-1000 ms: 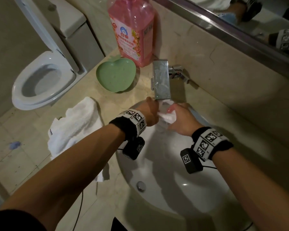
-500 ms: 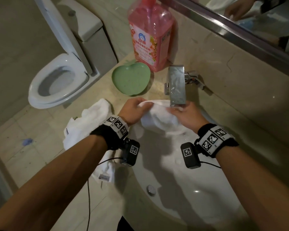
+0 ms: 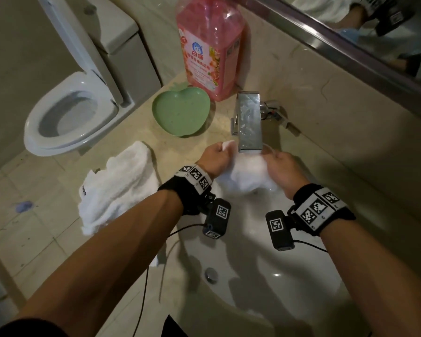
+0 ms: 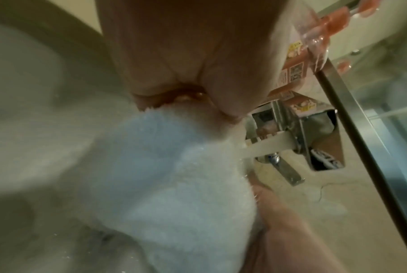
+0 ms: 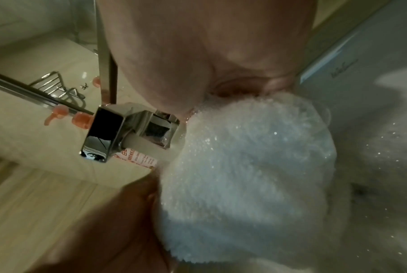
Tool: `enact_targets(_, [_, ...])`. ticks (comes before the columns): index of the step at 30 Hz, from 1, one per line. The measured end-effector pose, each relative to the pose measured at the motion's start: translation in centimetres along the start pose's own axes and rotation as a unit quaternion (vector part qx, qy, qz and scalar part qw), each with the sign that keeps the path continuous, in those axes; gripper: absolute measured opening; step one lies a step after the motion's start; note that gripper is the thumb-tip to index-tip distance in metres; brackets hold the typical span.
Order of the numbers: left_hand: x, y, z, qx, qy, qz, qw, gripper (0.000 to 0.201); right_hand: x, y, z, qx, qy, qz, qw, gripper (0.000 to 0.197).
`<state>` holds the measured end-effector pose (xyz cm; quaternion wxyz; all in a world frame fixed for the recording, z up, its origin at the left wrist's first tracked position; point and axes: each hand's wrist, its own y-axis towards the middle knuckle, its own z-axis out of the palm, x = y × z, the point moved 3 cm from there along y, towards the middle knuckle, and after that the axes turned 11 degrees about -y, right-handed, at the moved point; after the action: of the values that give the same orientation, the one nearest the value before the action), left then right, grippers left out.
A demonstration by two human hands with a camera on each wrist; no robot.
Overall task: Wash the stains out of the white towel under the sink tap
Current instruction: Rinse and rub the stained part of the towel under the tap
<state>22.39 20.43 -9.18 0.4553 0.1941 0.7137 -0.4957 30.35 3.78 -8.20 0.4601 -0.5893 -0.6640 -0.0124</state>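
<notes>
Setting: a bathroom seen from the person's head, looking down at a white sink (image 3: 289,276) that fills the lower right of the frame, set in a beige counter (image 3: 214,127).
Towel being washed: a white towel (image 3: 247,176) is bunched between both hands just above centre of the frame, directly under the spout of the square chrome tap (image 3: 249,120). The wrist views show water running from the spout onto the cloth, which glistens with droplets (image 5: 251,166).
Left hand: the left hand (image 3: 215,158) sits just left of the tap, fingers curled round one end of the towel; a corner of cloth sticks up out of the fist. In its wrist view the fingers (image 4: 174,73) close on the cloth (image 4: 170,184).
Right hand: the right hand (image 3: 281,170) sits just right of the tap, gripping the other end with curled fingers.
Second towel: another white towel (image 3: 119,186) lies crumpled on the counter at centre left, partly hanging over the edge.
Other items: a green heart-shaped dish (image 3: 180,111) sits left of the tap; a pink detergent bottle (image 3: 209,45) stands behind it at top centre.
Surroundings: a white toilet (image 3: 68,113) with its lid raised is at upper left; a mirror (image 3: 374,27) crosses the upper right.
</notes>
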Motion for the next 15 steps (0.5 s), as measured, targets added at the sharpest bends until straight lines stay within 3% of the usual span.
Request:
enact_targets(2, [-0.3,0.0,1.0,0.088,-0.027,-0.063,0.994,0.029,-0.4,-0.3,-0.8,-0.018,-0.049,-0.003,0.999,0.058])
enact_targets(4, [-0.5,-0.3,1.2,0.175,0.032,-0.105,0.978,0.056,-0.7,-0.3,-1.4,-0.027,-0.045,0.003,0.999,0.057])
enact_targets(5, [-0.4,-0.2,1.1,0.193,0.103,-0.091,0.972,0.060,-0.7,-0.3,-1.6,-0.025,-0.037,0.007,0.999,0.056])
enact_targets(8, [-0.6,-0.4,1.0,0.199,0.337,-0.006,0.920,0.036,-0.4,-0.5,-1.8,0.002,-0.015,-0.003,1.000,0.055])
enact_targets(10, [-0.7,-0.5,1.0,0.214,0.375,0.021,0.902,0.028,-0.3,-0.8,-1.4,0.057,0.002,-0.037,0.998,0.036])
enact_targets(11, [-0.7,-0.6,0.7,0.213,0.338,0.015,0.917,0.027,-0.4,-0.8,-1.2,0.100,0.009,-0.050,0.994,0.022])
enact_targets(12, [-0.7,-0.6,0.2,0.205,0.282,-0.003,0.937,0.029,-0.6,-0.8,-1.0,0.140,0.009,-0.064,0.988,0.022])
enact_targets(15, [-1.0,-1.0,-1.8,0.166,0.170,0.004,0.971,0.030,-1.1,-0.2,0.1,0.183,-0.033,-0.087,0.979,0.038])
